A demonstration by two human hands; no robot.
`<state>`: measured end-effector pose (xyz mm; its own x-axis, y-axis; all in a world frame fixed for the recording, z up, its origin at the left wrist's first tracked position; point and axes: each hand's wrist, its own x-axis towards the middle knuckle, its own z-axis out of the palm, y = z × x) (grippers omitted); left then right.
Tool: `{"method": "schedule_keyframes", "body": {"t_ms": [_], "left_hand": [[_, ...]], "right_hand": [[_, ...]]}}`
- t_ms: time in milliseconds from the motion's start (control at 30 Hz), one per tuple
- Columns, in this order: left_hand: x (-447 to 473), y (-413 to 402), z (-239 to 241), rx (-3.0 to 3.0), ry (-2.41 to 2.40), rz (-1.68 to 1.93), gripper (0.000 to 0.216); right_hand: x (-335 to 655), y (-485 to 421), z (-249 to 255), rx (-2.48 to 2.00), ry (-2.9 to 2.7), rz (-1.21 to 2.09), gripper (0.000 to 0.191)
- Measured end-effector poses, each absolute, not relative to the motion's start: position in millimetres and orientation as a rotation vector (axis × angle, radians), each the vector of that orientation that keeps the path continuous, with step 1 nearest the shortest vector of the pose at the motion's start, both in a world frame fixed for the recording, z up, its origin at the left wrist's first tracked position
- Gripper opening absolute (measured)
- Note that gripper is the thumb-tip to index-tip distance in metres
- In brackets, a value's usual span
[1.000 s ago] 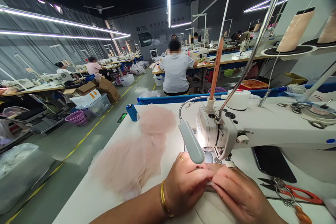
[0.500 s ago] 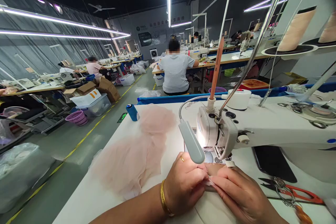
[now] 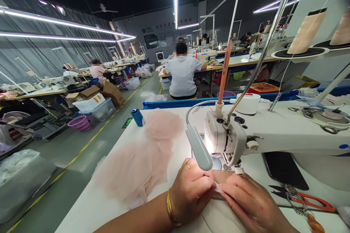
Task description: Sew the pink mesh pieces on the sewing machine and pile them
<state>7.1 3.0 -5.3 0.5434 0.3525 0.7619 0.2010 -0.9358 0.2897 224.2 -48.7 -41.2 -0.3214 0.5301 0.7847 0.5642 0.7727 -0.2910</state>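
1. From my remote seat I'd settle the hold first: the left hand (image 3: 193, 191) has thumb and forefinger pinched together on the cloth (image 3: 222, 176), and the right hand (image 3: 247, 194) is closed on the same piece, leaving only a small gap between the fingertips.
2. The cloth is in front of the machine (image 3: 284, 134), just below its head, with more of it spread under my hands. I'd keep that part lying loose so it doesn't drag on the pinch.
3. I'd hold the edge evenly taut without stretching it; it looks thin and, I judge, would pucker easily.
4. The lamp (image 3: 199, 149) lights the spot but partly covers the left fingers, so I'd check the edge from the right. I can't make out the needle's tip, and would keep both hands short of it.
5. I'd give my right forearm room: the snips (image 3: 314, 201) and phone (image 3: 286, 171) lie beside it.
6. The pink heap (image 3: 133, 171) to the left is well apart from the pinch; I'd leave it so.
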Motion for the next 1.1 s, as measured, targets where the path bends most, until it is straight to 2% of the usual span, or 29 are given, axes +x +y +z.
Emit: {"method": "schedule_keyframes", "body": {"t_ms": [533,867,1100], "left_hand": [[7,2,-7,2.581,0.445,1.315,0.013],[9,3,-4,2.567,0.415,1.314,0.014],[10,5,-4,2.562,0.401,1.298,0.013]], "right_hand": [[223,-48,-41,-0.828,-1.995,-0.054,0.022],[220,-49,-16,-0.825,-2.014,-0.079,0.019],[222,-48,-28,-0.8,-1.984,-0.028,0.021]]}}
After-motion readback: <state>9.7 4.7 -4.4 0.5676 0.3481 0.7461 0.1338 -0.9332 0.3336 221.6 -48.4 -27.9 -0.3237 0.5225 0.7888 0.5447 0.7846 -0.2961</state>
